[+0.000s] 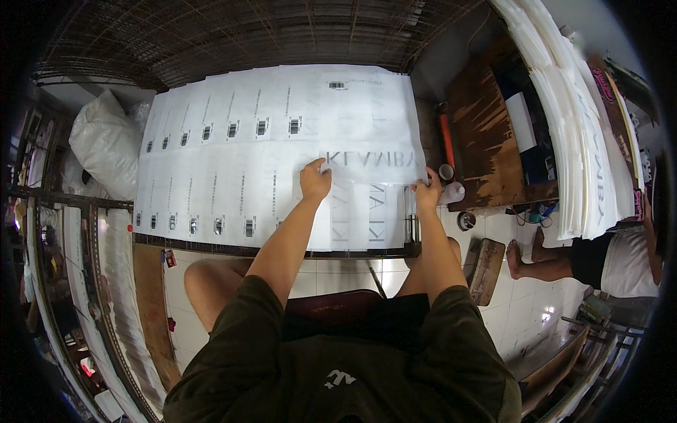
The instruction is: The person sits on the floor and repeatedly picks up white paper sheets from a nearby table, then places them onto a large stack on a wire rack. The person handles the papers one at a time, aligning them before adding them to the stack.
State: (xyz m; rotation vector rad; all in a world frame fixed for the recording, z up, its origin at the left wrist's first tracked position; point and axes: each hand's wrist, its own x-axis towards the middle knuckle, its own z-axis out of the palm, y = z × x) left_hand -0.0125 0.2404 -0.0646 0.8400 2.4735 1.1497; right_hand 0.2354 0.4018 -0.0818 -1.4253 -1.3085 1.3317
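Translucent white sheet (374,123) with grey lettering lies over the back right corner of the worktop (176,242), its near edge spread between my hands, probably so it lies flat and square. My right hand (427,192) pinches the near right corner; my left hand (315,182) has its fingers bent at the near left corner, though I can't tell whether it grips or just presses. Overlapping barcoded sheets (233,158) run in two rows to the left edge, apparently staggered so each printed strip shows. Beyond that edge sits a white sack (104,134).
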